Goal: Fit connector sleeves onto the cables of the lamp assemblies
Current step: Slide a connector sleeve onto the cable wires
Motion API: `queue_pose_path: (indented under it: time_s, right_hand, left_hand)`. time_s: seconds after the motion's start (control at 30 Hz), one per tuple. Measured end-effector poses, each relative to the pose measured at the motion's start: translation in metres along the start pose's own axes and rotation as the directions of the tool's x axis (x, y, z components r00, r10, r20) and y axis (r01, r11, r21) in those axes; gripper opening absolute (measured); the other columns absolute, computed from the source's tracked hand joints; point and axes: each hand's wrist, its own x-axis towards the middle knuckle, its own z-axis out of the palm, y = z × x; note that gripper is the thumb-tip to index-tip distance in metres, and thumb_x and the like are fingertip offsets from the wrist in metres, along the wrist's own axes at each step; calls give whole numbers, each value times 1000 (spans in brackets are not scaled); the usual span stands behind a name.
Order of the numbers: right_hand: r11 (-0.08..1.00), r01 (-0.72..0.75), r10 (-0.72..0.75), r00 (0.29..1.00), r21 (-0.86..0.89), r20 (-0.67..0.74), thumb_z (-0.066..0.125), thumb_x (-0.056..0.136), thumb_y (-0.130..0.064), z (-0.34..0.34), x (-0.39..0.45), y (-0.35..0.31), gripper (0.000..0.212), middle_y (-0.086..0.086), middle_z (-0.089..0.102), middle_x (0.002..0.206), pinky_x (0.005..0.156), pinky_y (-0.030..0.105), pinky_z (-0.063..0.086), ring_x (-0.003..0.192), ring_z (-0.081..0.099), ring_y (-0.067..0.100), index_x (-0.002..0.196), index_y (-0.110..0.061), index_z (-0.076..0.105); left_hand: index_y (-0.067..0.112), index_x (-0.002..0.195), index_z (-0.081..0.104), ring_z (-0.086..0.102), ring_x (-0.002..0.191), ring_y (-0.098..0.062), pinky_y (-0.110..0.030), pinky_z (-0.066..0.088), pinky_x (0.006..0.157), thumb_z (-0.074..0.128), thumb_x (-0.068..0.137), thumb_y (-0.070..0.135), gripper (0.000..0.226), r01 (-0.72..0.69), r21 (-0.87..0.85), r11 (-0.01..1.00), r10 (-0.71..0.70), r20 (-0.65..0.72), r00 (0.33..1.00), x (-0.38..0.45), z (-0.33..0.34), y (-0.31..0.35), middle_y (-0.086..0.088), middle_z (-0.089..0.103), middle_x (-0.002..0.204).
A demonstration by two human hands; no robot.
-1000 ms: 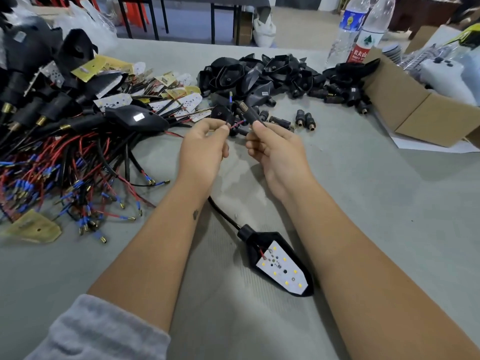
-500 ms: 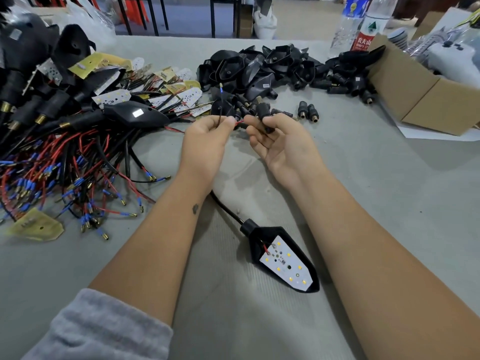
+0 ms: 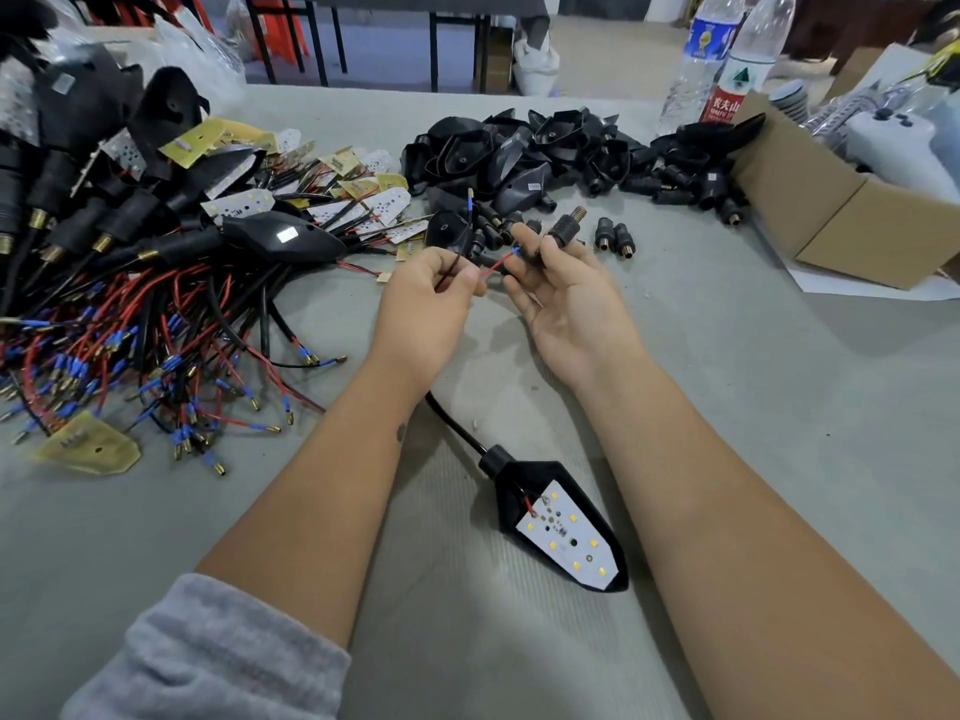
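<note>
Grey cloth covers the table (image 3: 779,407), where the black lamp assembly (image 3: 561,522) lies between the forearms. The left hand (image 3: 423,309) pinches its red and black wires (image 3: 491,267); the right hand (image 3: 566,293), palm up, grips a black connector sleeve (image 3: 563,231).

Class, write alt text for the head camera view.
A person's left hand pinches thin red and black wires while the right hand holds a black connector sleeve. The lamp assembly lies on the grey table between the forearms.
</note>
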Motion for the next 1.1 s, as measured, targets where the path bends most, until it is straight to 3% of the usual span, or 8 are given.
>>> queue_pose_path:
  time_s: [0.13,0.33,0.4,0.5,0.57,0.77,0.87,1.1]
  right_hand:
    - [1000,-8,8,1000,13,8,51,99,-9,0,0,-1,3,9,68,113,79,29,55,74,61,13,99,-11,53]
    - [999,36,-35,999,-20,39,52,97,-2,0,-1,2,14,8,70,105,75,29,58,73,69,14,90,-14,52]
    - [999,36,-35,999,-14,34,52,99,-11,0,0,1,5,7,71,106,80,32,58,73,69,14,98,-13,56]
    - [1000,24,-24,1000,11,-5,49,102,-21,1,1,-1,30,6,71,105,73,30,60,76,72,15,125,-2,54]
    - [999,24,-24,999,27,-27,47,102,-23,2,1,-1,35,9,70,102,67,27,59,75,73,17,129,0,49]
    - [1000,-1,1,1000,19,-16,46,103,-30,2,1,-2,26,8,71,85,65,27,59,72,72,18,106,-5,54]
    - [1000,-20,20,1000,-9,5,46,102,-33,2,1,-2,32,14,67,93,61,25,57,71,72,16,116,-4,50]
    - [998,-47,47,999,-31,2,51,101,-22,1,2,-2,15,8,69,77,70,27,60,69,72,18,98,-7,53]
  left_hand:
    - [26,79,60,50,59,2,-9,40,60,52,97,9,26,-27,88,996,24,40,999,1,1,-2,7,60,68]
    - [20,83,70,47,55,3,-13,39,58,66,91,13,12,-75,-67,995,80,84,993,-2,2,0,15,60,58]
    - [21,80,71,50,59,2,-13,41,62,69,89,13,13,-65,-92,994,72,73,995,-3,1,1,16,62,59]
    - [26,76,70,48,63,-6,-19,41,61,69,89,16,17,-43,-89,995,48,51,998,-3,0,2,8,60,63]
    - [26,75,69,47,66,-8,-22,41,62,68,91,19,17,-27,-82,996,30,30,999,-3,0,2,2,60,69]
    - [24,76,69,50,72,-14,-31,43,69,66,92,22,15,2,-83,997,-2,-3,1000,0,0,2,-12,63,78]
    - [23,75,68,52,75,-18,-40,49,76,66,91,22,16,9,-92,996,-11,-19,1000,1,-1,0,-22,66,85]
    - [24,76,64,51,74,-13,-34,48,75,62,95,23,19,10,-127,992,-18,-66,998,1,-4,1,-3,61,78]
